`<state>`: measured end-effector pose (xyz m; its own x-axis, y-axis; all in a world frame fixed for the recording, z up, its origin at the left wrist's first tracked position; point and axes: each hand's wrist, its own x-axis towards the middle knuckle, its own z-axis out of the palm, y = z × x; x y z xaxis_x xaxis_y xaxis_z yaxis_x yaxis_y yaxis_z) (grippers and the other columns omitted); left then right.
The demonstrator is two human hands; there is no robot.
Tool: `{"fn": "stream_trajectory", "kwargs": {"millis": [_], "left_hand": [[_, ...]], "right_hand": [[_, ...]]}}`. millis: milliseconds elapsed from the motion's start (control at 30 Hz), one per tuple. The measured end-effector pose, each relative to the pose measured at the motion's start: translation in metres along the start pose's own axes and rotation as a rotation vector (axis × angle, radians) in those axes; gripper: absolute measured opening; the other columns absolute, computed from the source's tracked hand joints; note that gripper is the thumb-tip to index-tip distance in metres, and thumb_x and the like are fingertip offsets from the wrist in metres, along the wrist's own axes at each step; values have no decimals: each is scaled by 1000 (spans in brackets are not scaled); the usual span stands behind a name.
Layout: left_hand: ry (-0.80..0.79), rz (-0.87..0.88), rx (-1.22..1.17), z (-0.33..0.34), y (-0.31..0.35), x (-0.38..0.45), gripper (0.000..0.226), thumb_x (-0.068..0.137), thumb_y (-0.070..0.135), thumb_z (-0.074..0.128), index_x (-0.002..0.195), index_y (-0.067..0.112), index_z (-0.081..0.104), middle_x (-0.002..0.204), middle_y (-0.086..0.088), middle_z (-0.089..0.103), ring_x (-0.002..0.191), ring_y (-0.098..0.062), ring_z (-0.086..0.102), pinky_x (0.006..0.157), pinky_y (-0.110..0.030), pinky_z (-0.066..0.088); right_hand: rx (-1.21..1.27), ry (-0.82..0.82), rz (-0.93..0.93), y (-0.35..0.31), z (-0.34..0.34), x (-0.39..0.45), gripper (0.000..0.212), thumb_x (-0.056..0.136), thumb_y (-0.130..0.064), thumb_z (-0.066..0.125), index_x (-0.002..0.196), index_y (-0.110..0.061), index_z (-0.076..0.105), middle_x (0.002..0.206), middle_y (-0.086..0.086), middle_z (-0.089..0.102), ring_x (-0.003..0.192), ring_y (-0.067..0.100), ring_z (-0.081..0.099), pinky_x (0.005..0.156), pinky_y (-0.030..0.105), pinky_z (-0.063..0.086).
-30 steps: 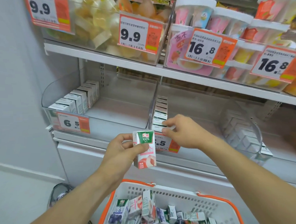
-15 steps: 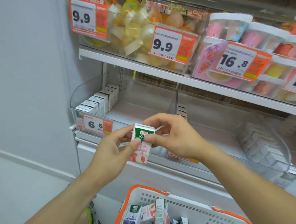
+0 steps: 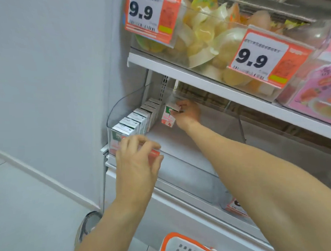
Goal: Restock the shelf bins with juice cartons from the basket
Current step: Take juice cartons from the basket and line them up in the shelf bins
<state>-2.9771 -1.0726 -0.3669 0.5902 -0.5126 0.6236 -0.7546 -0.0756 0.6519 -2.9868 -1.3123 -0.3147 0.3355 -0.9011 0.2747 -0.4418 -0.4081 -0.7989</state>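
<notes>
Two 9.9 price tags [image 3: 260, 57] on upper-shelf clear bin w/ jelly cups [image 3: 210, 43]; pink pkg [image 3: 313, 90] at right.

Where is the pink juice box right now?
The pink juice carton is in the right hand, deep inside the clear bin on the lower shelf, just right of the row of cartons along its left wall.

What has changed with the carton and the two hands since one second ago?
The juice carton passed from the left hand to the right hand, which carried it deep into the left shelf bin, beside the row of cartons. The left hand moved to the bin's front edge. The row stayed in place.
</notes>
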Motion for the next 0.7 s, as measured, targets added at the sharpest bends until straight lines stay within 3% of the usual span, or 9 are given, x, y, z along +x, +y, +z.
{"fn": "stream_trajectory", "kwargs": {"millis": [167, 300, 400, 467, 567, 633, 700], "left_hand": [[26, 43, -1, 3, -9, 2, 25, 68, 22, 88, 87, 21, 71, 95, 7, 57, 93, -17, 44, 82, -31, 35], [40, 29, -3, 6, -8, 4, 25, 67, 20, 89, 84, 20, 71, 93, 6, 57, 93, -19, 46, 80, -35, 39], [45, 20, -3, 5, -5, 3, 25, 66, 19, 89, 83, 19, 71, 93, 4, 58, 93, -21, 47, 78, -41, 43], [33, 21, 1, 4, -3, 2, 25, 68, 19, 88, 86, 19, 72, 94, 4, 58, 96, -21, 47, 82, -40, 42], [25, 19, 21, -1, 5, -6, 28, 72, 21, 87, 94, 16, 70, 99, 1, 58, 100, -22, 48, 88, -36, 39], [40, 44, 20, -4, 19, -18, 27, 76, 21, 84, 97, 14, 69, 100, -1, 58, 99, -26, 52, 88, -39, 40], [4, 117, -33, -3, 38, -34, 19, 80, 20, 80, 94, 13, 69, 95, -2, 60, 94, -26, 54, 85, -39, 42]], "right_hand": [[-158, 17, -57, 17, 44, 36, 29, 83, -4, 70, 112, -8, 68, 120, 16, 65, 112, 30, 60, 94, 24, 46], [-161, -9, -5, 22, 46, 37, 44, 85, -8, 68, 128, -13, 60, 132, 14, 56, 117, 26, 58, 90, 14, 39], [-171, -34, 17, 9, 19, 24, 44, 86, -12, 69, 129, -14, 58, 135, 9, 58, 123, 23, 56, 101, 22, 42], [-149, -21, -9, -5, -5, 0, 32, 85, -13, 68, 117, -14, 65, 121, 4, 66, 114, 21, 61, 95, 23, 48], [-42, -37, -101, -23, -49, -60, 19, 82, -13, 71, 100, -17, 65, 86, -7, 64, 81, 11, 62, 70, 15, 48], [42, -63, -137, -28, -83, -110, 22, 81, -14, 74, 96, -24, 61, 80, -8, 60, 64, 3, 56, 64, 17, 49], [125, -91, -162, -26, -117, -162, 27, 81, -11, 75, 93, -29, 59, 79, -6, 62, 60, 4, 55, 63, 22, 53]]}}
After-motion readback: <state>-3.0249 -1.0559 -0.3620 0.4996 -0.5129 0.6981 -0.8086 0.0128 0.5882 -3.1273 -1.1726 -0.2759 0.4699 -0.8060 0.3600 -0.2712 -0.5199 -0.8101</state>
